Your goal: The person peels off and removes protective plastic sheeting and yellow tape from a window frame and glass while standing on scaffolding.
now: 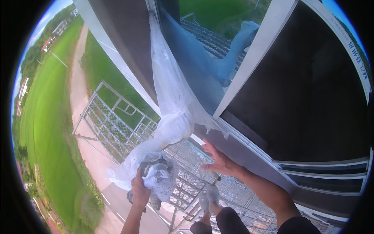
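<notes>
A crumpled bundle of translucent plastic sheeting, speckled with dirt and with grey tape-like strips in it, is gripped in my left hand. From the bundle the twisted sheeting runs up to the window frame's edge, where its top end narrows. Its torn lower edge hangs against the wall beside the glass. My right hand is held out with fingers apart, near the sill and below that torn edge, holding nothing. The window pane reflects the sheeting and the scaffold.
Under my feet is a metal mesh scaffold platform, high above a road. A scaffold frame with mesh stands to the left. A dark window panel with a light frame bearing writing fills the right. Green fields lie beyond.
</notes>
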Motion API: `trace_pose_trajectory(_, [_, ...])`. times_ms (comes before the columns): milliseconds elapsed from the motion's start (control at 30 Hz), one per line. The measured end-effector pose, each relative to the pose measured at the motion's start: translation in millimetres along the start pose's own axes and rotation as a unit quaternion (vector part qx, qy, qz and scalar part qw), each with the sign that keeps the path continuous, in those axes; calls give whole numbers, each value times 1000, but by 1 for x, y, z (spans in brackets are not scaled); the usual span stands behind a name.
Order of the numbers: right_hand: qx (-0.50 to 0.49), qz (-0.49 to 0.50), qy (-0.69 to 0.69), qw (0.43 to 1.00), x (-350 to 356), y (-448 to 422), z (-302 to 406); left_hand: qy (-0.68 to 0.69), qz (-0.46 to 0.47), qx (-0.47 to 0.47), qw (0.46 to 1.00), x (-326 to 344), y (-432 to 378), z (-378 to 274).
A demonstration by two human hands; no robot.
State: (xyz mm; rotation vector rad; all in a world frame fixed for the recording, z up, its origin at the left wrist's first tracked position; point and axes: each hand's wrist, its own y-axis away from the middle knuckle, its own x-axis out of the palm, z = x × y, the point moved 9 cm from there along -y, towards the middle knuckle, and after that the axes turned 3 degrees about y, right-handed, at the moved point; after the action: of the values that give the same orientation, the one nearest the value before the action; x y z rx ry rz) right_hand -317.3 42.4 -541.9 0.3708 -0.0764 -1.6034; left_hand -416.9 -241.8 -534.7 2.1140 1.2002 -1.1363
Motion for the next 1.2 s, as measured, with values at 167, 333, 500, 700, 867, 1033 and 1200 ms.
trace_pose_trajectory(167, [-146,47,239,959,74,-15,17,183,42,-100,977,44,-50,-59])
trace_pose_trajectory(333, [-87,-93,252,959,38,-52,7,399,115,-198,888,113,-67,-64])
trace_pose_trajectory(500, [49,-143,245,958,-4,-28,-55,543,289,-92,783,196,-33,-85])
trace_pose_trajectory(700, [118,-259,374,883,-88,21,-101,449,305,-150,827,147,-77,-43])
trace_pose_trajectory(867, [151,-188,442,864,-91,-11,-44,289,117,-55,949,65,-177,17])
trace_pose_trajectory(1033, [175,-152,454,860,-66,-35,-31,175,0,135,975,0,-367,-57])
trace_pose_trajectory(1200, [174,-163,420,876,-27,-49,-24,165,-176,168,956,-41,-526,-131])
